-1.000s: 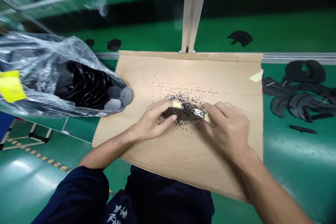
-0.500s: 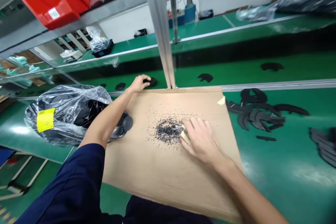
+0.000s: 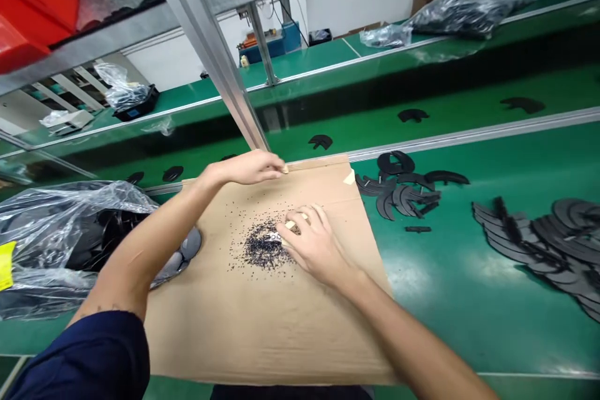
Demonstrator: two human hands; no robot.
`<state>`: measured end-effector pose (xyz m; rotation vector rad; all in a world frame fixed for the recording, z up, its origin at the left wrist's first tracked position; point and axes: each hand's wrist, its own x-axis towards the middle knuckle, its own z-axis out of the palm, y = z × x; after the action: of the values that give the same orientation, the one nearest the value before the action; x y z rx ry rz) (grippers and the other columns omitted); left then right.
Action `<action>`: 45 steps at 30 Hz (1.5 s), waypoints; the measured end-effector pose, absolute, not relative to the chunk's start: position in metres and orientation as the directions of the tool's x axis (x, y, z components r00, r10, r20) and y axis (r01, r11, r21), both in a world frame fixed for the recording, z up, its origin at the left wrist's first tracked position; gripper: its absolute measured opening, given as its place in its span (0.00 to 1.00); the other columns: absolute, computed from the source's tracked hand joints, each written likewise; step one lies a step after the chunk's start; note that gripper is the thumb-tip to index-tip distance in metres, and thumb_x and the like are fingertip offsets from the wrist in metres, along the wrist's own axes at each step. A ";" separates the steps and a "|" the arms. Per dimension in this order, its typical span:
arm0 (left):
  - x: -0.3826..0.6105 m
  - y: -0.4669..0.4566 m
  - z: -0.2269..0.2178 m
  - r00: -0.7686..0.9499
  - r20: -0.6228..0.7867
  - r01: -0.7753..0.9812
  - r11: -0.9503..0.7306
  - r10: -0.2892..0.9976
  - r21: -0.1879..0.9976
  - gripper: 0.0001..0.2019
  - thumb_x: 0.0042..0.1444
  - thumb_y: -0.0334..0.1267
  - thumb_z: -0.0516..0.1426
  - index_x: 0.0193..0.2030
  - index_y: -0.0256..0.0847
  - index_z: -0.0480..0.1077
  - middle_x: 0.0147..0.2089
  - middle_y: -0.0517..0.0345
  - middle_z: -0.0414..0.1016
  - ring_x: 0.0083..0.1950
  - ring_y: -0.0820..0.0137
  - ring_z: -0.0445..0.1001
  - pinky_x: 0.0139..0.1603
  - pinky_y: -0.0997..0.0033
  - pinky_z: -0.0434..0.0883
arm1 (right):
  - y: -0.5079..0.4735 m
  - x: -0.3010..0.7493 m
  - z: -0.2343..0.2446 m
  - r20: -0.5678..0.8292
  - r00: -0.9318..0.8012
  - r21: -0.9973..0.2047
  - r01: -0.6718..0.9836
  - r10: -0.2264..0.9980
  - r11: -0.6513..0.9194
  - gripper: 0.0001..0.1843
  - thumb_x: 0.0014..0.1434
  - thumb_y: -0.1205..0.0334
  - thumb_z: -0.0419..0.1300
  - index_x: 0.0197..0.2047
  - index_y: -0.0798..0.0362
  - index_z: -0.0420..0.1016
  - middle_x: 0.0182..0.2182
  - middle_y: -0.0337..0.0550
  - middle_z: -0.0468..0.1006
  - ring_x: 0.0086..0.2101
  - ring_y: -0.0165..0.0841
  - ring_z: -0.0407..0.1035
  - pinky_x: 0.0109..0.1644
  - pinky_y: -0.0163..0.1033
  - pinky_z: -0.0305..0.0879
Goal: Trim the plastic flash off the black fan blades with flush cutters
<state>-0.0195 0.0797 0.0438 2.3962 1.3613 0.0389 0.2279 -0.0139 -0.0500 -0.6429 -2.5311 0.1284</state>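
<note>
My right hand [image 3: 312,242] is closed round a small metal-tipped tool [image 3: 274,237], most of it hidden by the fingers. Its tip lies over a pile of tiny black bits [image 3: 265,250] scattered on a brown cardboard sheet [image 3: 262,325]. Above the sheet's far edge, my left hand [image 3: 253,167] is open, with its fingers slightly apart and nothing visible in them. Pale covers show on some fingertips. Left of the sheet, a clear plastic bag [image 3: 42,219] holds black round parts [image 3: 190,244], partly hidden by my left arm.
Curved black parts [image 3: 405,190] lie in a heap on the green bench, with more stacked parts [image 3: 553,244] farther right. Several black pieces [image 3: 321,141] rest on the green strip behind the rail. A metal post [image 3: 220,62] rises beyond the cardboard. Red bins [image 3: 37,0] sit upper left.
My left hand has come away from a dark round piece on the green strip and moved back over the cardboard's edge. My right hand still holds the tool by the black bits. The view has swung right.
</note>
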 end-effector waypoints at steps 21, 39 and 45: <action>-0.002 -0.055 0.017 0.421 0.188 0.597 -0.427 0.887 0.679 0.09 0.68 0.42 0.58 0.44 0.38 0.76 0.40 0.52 0.81 0.42 0.70 0.80 0.46 0.71 0.76 | -0.018 0.224 -0.055 0.703 -0.447 -0.533 0.184 0.553 0.826 0.08 0.64 0.68 0.59 0.47 0.51 0.71 0.40 0.47 0.77 0.39 0.38 0.73 0.43 0.43 0.69; -0.124 -0.132 -0.015 -0.297 0.011 0.948 0.293 0.955 0.128 0.13 0.58 0.32 0.64 0.48 0.38 0.68 0.40 0.55 0.75 0.40 0.66 0.77 0.40 0.69 0.73 | -0.019 0.204 -0.047 0.101 -0.454 -0.983 0.094 0.885 0.160 0.10 0.56 0.56 0.67 0.35 0.49 0.71 0.29 0.37 0.73 0.30 0.33 0.67 0.34 0.38 0.66; -0.056 -0.136 -0.018 -0.083 0.270 0.649 -0.153 0.959 0.745 0.14 0.64 0.40 0.63 0.54 0.40 0.72 0.44 0.54 0.78 0.38 0.73 0.76 0.36 0.75 0.74 | -0.022 0.205 -0.049 -0.033 -0.563 -0.998 0.057 0.826 0.000 0.19 0.52 0.49 0.73 0.29 0.51 0.70 0.24 0.32 0.63 0.26 0.28 0.57 0.30 0.35 0.58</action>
<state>-0.0557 -0.1358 -0.0180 1.8156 1.7385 1.1089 0.2051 -0.0219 -0.0495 -0.9181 -1.6738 1.6247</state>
